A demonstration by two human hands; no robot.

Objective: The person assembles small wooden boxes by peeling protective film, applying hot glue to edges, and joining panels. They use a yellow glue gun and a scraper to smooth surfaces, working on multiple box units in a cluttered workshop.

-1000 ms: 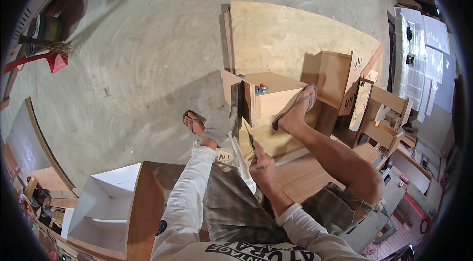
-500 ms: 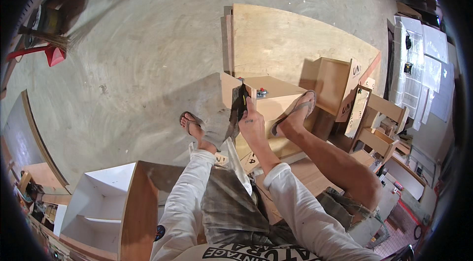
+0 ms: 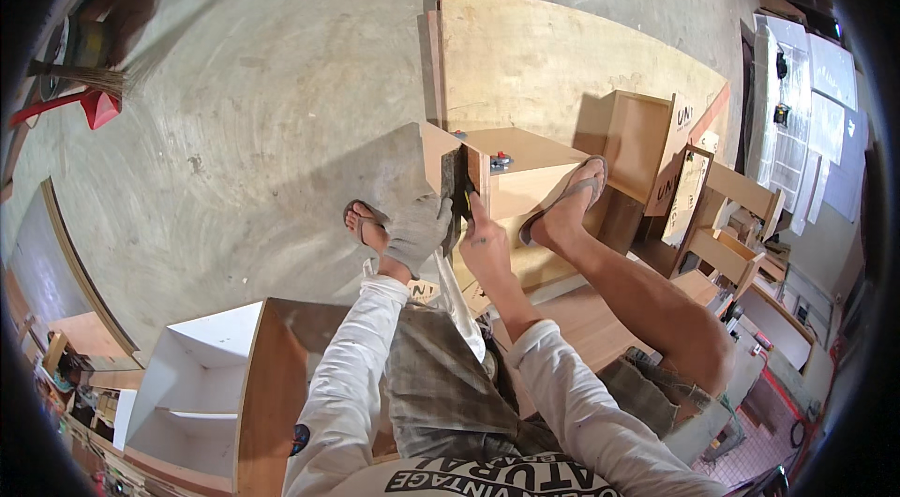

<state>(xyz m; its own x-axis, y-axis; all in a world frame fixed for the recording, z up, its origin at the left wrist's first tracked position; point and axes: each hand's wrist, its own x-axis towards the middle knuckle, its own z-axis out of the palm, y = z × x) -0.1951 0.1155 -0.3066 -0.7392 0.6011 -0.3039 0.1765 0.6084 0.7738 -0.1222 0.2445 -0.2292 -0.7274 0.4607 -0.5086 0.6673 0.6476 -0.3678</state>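
The left hand [image 3: 417, 227], in a grey glove, is closed over the near edge of a small wooden box [image 3: 511, 180] that sits on the concrete floor [image 3: 234, 122]. It presses there beside a dark tool [image 3: 454, 192], which stands upright against the box's corner. The right hand [image 3: 486, 244] is bare and curled around the lower part of that tool, forefinger stretched up along it. How firmly it grips I cannot tell.

The right foot [image 3: 562, 211], in a sandal, rests against the box's side. The left foot [image 3: 366, 225] is on the floor just beside the gloved hand. A large plywood sheet [image 3: 562, 66] lies behind the box.

The risk, as I judge it, is a slip. If the tool skids off the edge, it could strike the bare right hand or the open-toed foot. The box, braced only by foot and glove, might also shift.
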